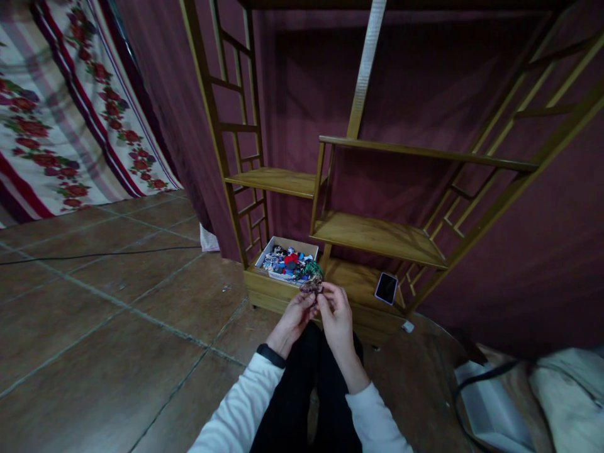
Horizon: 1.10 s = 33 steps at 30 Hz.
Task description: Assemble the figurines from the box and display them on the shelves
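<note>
Both hands meet above my knees, close to the front of a low wooden shelf. Pinched between the fingertips of my left hand and my right hand is a small crumpled purplish-brown piece; it looks soft, but its exact kind is unclear. Just beyond it, a shallow open cardboard box rests on the shelf. Many small items fill the box in red, blue, white and black, and a green frilly one lies at its near right corner, partly behind the held piece.
A tablet or phone with a dark screen lies on the lower shelf to the right. Wooden uprights and lattice sides frame the shelves. On the tiled floor a black cable runs at left; a pale bag stands at lower right.
</note>
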Each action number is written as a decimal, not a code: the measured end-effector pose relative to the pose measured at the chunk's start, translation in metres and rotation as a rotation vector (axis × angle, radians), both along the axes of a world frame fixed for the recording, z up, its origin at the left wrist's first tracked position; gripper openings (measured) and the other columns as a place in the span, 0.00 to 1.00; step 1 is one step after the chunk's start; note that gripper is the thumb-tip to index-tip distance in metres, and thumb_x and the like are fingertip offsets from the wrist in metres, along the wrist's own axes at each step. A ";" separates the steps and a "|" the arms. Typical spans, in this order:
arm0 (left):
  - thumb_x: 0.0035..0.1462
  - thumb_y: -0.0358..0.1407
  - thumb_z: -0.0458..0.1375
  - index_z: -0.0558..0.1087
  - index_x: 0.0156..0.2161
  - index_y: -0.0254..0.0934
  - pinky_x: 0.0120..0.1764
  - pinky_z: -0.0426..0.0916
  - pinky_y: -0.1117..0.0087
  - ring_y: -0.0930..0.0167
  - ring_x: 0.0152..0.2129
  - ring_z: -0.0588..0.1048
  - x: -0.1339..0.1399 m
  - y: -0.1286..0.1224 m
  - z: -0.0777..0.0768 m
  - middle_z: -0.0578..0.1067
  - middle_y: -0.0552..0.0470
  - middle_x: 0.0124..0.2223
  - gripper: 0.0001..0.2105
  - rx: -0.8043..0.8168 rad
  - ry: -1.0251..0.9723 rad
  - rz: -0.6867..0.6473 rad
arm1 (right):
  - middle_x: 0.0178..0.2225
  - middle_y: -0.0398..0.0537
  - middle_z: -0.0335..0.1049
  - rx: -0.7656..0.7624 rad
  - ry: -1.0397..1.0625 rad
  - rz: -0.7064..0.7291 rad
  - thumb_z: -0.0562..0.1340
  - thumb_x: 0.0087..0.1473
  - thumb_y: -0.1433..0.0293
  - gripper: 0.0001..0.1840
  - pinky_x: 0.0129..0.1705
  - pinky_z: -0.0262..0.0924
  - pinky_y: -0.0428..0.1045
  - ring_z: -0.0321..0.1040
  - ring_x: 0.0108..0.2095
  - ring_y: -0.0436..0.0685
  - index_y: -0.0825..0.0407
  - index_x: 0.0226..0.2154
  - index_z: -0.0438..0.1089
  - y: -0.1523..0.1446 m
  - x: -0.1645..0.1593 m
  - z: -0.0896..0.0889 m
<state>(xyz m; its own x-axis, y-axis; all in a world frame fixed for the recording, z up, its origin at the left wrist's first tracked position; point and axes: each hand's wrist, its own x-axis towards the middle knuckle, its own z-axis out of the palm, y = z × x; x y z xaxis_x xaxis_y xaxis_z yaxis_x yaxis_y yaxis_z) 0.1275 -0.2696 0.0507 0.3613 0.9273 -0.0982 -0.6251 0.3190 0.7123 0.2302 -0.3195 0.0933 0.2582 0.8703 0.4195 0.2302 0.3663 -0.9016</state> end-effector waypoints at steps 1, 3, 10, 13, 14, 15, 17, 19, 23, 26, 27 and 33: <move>0.43 0.34 0.66 0.71 0.36 0.33 0.28 0.64 0.76 0.76 0.24 0.72 -0.001 0.000 0.002 0.75 0.50 0.31 0.14 0.026 0.022 0.031 | 0.42 0.49 0.66 -0.003 0.021 -0.002 0.57 0.54 0.66 0.15 0.40 0.65 0.50 0.68 0.38 0.53 0.48 0.45 0.65 0.002 0.001 -0.003; 0.43 0.36 0.66 0.70 0.38 0.34 0.26 0.63 0.77 0.76 0.24 0.72 -0.002 -0.001 0.005 0.75 0.51 0.31 0.16 0.078 0.073 0.085 | 0.42 0.49 0.66 -0.007 0.052 -0.010 0.57 0.53 0.65 0.17 0.40 0.65 0.50 0.68 0.37 0.53 0.48 0.46 0.65 0.007 0.005 -0.009; 0.41 0.39 0.67 0.65 0.38 0.35 0.27 0.62 0.76 0.75 0.23 0.73 -0.001 -0.007 0.016 0.76 0.52 0.29 0.20 0.118 0.227 0.209 | 0.43 0.51 0.66 -0.012 0.027 -0.126 0.59 0.50 0.63 0.19 0.42 0.64 0.52 0.68 0.39 0.54 0.50 0.45 0.65 0.023 0.017 -0.023; 0.41 0.38 0.66 0.64 0.39 0.36 0.28 0.62 0.75 0.75 0.23 0.73 0.005 -0.012 0.023 0.76 0.54 0.28 0.21 0.143 0.263 0.284 | 0.43 0.51 0.67 -0.019 0.023 -0.163 0.60 0.49 0.62 0.19 0.44 0.63 0.52 0.68 0.39 0.55 0.50 0.44 0.65 0.026 0.020 -0.024; 0.41 0.38 0.66 0.63 0.39 0.37 0.29 0.63 0.75 0.75 0.22 0.73 0.007 -0.014 0.026 0.75 0.55 0.27 0.21 0.150 0.278 0.307 | 0.43 0.50 0.68 -0.022 0.034 -0.165 0.60 0.49 0.61 0.19 0.44 0.63 0.52 0.68 0.40 0.55 0.50 0.44 0.65 0.027 0.020 -0.025; 0.40 0.38 0.66 0.63 0.40 0.37 0.29 0.63 0.74 0.74 0.22 0.73 0.009 -0.015 0.028 0.75 0.56 0.26 0.22 0.156 0.293 0.329 | 0.43 0.50 0.69 -0.026 0.050 -0.167 0.60 0.49 0.61 0.20 0.45 0.62 0.52 0.68 0.40 0.55 0.51 0.44 0.65 0.028 0.021 -0.025; 0.40 0.37 0.66 0.63 0.40 0.37 0.30 0.63 0.73 0.74 0.22 0.73 0.012 -0.017 0.032 0.74 0.57 0.26 0.22 0.173 0.321 0.359 | 0.42 0.50 0.70 -0.033 0.087 -0.169 0.60 0.49 0.60 0.20 0.45 0.62 0.53 0.68 0.41 0.55 0.51 0.45 0.65 0.030 0.023 -0.027; 0.41 0.37 0.66 0.63 0.41 0.37 0.31 0.64 0.73 0.74 0.22 0.73 0.015 -0.019 0.034 0.73 0.58 0.25 0.21 0.200 0.345 0.376 | 0.41 0.50 0.71 -0.037 0.128 -0.169 0.61 0.49 0.60 0.21 0.44 0.62 0.52 0.69 0.39 0.55 0.52 0.44 0.65 0.033 0.024 -0.029; 0.42 0.37 0.65 0.65 0.40 0.37 0.32 0.64 0.73 0.74 0.24 0.72 0.020 -0.023 0.037 0.73 0.57 0.26 0.20 0.258 0.388 0.396 | 0.40 0.50 0.72 -0.044 0.235 -0.114 0.61 0.48 0.60 0.20 0.45 0.62 0.53 0.69 0.38 0.54 0.53 0.43 0.66 0.037 0.027 -0.033; 0.44 0.40 0.64 0.67 0.41 0.36 0.32 0.64 0.73 0.73 0.25 0.72 0.020 -0.028 0.040 0.74 0.54 0.28 0.18 0.270 0.412 0.374 | 0.40 0.49 0.72 -0.059 0.362 -0.038 0.61 0.48 0.60 0.18 0.46 0.62 0.54 0.69 0.40 0.55 0.53 0.40 0.67 0.037 0.029 -0.034; 0.46 0.41 0.63 0.68 0.41 0.36 0.32 0.64 0.73 0.73 0.26 0.72 0.019 -0.029 0.041 0.74 0.53 0.29 0.17 0.276 0.419 0.368 | 0.39 0.49 0.73 -0.078 0.421 0.002 0.62 0.47 0.60 0.17 0.46 0.62 0.54 0.69 0.40 0.55 0.53 0.39 0.68 0.036 0.029 -0.035; 0.49 0.44 0.60 0.73 0.42 0.36 0.36 0.63 0.73 0.69 0.36 0.72 0.007 -0.027 0.036 0.76 0.47 0.39 0.17 0.211 0.418 0.469 | 0.38 0.48 0.74 -0.246 0.841 0.357 0.63 0.46 0.65 0.11 0.48 0.63 0.59 0.71 0.39 0.58 0.52 0.34 0.70 0.026 0.029 -0.034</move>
<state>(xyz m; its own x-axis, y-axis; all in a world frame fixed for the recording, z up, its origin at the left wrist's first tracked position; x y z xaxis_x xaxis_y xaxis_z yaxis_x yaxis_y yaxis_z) 0.1346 -0.2971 0.0864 -0.1149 0.9917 0.0585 -0.3213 -0.0928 0.9424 0.2590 -0.2931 0.0596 0.0940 0.9955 0.0108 -0.6197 0.0670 -0.7820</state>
